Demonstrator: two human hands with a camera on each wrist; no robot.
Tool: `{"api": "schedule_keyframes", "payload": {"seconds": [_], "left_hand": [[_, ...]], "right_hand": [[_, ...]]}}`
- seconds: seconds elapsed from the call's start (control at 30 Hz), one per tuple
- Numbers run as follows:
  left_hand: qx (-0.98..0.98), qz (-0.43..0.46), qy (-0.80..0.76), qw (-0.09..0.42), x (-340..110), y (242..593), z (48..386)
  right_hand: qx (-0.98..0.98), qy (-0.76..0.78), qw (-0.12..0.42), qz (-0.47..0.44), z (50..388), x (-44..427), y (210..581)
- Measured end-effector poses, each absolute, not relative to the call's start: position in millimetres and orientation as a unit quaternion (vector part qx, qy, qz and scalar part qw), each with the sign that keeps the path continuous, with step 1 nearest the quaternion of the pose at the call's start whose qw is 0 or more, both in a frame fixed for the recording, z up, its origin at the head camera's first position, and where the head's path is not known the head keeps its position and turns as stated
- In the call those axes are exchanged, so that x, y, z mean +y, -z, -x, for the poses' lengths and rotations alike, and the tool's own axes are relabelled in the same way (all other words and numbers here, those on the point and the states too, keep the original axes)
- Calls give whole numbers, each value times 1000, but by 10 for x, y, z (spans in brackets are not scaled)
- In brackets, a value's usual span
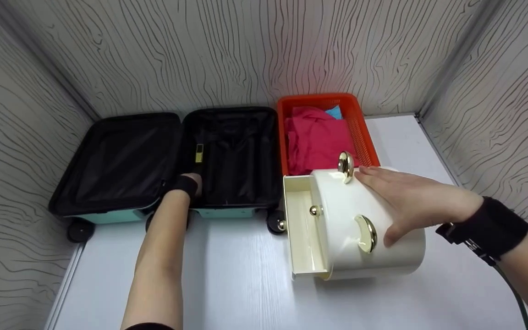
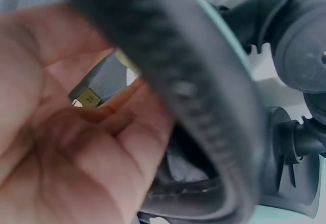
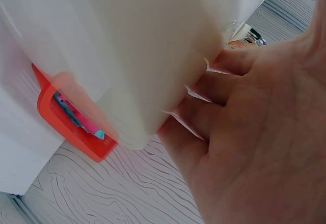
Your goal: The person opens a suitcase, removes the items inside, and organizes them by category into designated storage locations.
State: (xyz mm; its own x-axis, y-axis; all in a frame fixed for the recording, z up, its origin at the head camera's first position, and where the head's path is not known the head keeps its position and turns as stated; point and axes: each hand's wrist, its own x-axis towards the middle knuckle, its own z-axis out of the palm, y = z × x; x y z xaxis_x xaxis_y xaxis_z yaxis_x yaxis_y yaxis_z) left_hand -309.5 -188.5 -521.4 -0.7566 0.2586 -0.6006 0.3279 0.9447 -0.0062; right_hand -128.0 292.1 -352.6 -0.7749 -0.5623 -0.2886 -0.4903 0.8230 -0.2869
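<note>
In the head view my left hand (image 1: pixel 194 182), mostly hidden by its wrist, is inside an open suitcase (image 1: pixel 232 174) with black lining and mint-green shell. The left wrist view shows the palm (image 2: pixel 66 158) and partly bent fingers going behind the black rim (image 2: pixel 204 91). A dark strap with a gold tag (image 2: pixel 88 98) shows between thumb and fingers; contact is hidden. My right hand (image 1: pixel 406 197) rests, fingers spread, on a cream rounded storage box (image 1: pixel 346 220) with gold fittings. A drawer (image 1: pixel 301 229) with gold knobs sticks out of its left side.
Behind the box stands an orange-red basket (image 1: pixel 365 137) with pink-red cloth (image 1: pixel 314 137) and a bit of blue cloth (image 1: pixel 335 112). The suitcase's other half (image 1: pixel 117 160) lies to the left. Black wheels (image 1: pixel 79 230) face the front. Patterned panels (image 1: pixel 245 55) enclose the white tabletop (image 1: pixel 241 275).
</note>
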Motion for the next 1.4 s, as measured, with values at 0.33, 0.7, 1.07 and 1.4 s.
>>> {"api": "schedule_keyframes", "payload": {"seconds": [0.33,0.7,1.07,1.4], "left_hand": [[969,-75,-106,211,-1945,5191,3019],[951,-213,-216,56,-1235,4633,2658],[901,-409,-142,-12,-266,4376,1938],[904,-427,-10,15,88,4587,1706]], "right_hand": [[937,94,184,283,1288,2912,3531],[938,95,184,277,1293,2944,3529],[934,100,180,291,1315,2937,3571],[935,106,180,288,1309,2952,3585]]}}
